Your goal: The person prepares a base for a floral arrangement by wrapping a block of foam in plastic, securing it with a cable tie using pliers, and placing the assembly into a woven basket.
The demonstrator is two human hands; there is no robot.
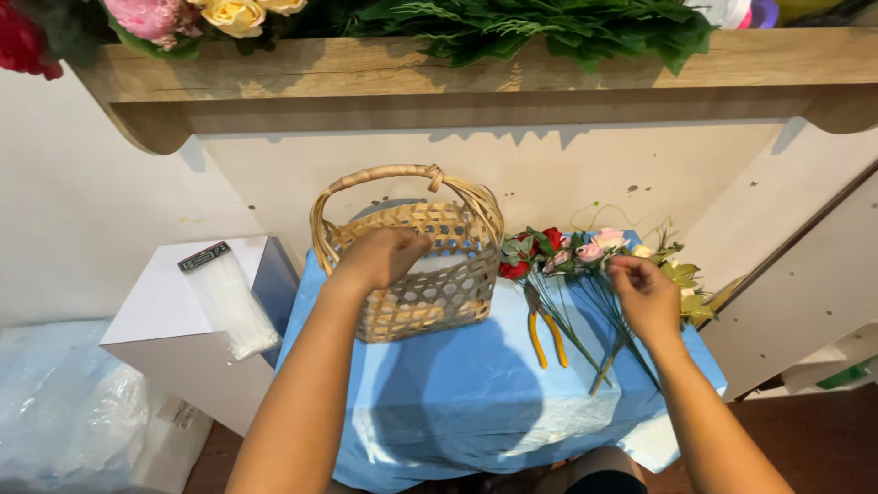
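Here the woven basket point(430, 274), standing at the tabletop's point(476, 384) back-left, is steadied by the left hand point(380, 256) laid on its rim. Flower stems point(585, 274) at the right edge are pinched by the right hand point(645, 293); lifting one free seems called for.

The left hand point(382, 256) covers part of the basket point(430, 274) front. The right hand point(645, 293) hides some flower stems point(585, 320). The flowers on the shelf point(457, 64) are cut off at the top edge. Both arms run off the bottom.
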